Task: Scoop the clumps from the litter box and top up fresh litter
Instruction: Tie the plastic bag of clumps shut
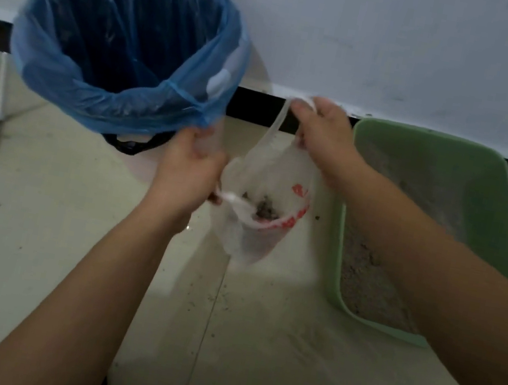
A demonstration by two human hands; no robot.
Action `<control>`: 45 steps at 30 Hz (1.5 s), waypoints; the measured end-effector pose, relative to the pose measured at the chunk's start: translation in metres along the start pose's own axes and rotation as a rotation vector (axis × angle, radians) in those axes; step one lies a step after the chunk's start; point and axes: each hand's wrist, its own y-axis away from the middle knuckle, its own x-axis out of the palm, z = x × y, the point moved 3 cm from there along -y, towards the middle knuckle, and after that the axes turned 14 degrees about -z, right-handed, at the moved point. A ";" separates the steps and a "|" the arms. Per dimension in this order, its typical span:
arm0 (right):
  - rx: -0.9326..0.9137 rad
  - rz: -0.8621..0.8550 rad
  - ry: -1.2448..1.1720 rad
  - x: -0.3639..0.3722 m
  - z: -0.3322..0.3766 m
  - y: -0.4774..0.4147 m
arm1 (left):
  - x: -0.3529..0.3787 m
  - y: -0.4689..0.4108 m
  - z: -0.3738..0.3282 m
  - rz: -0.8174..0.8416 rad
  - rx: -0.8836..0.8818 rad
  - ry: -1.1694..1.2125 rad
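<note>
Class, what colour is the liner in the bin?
Blue, a see-through blue liner folded over the bin's rim; the head view shows it.

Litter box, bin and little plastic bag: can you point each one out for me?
litter box (431, 143): head view, on its far green wall.
bin (108, 107): head view, on the blue liner over its near rim.
plastic bag (247, 240): head view, on its white lower half.
</note>
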 end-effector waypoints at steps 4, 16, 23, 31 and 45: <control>-0.036 -0.055 -0.302 -0.056 0.064 0.018 | 0.007 0.011 -0.073 -0.026 0.278 0.281; 0.147 -0.064 -0.016 -0.083 -0.014 0.025 | 0.048 0.003 -0.024 -0.161 0.389 0.174; -0.070 -0.108 -0.002 -0.100 -0.069 0.051 | 0.046 0.020 0.050 -0.347 0.444 0.081; -0.213 0.132 0.443 -0.092 -0.105 0.061 | 0.081 -0.026 0.070 -0.003 0.120 -0.051; 0.044 -0.241 -0.031 -0.043 -0.054 0.028 | 0.119 -0.064 -0.042 0.210 0.175 0.170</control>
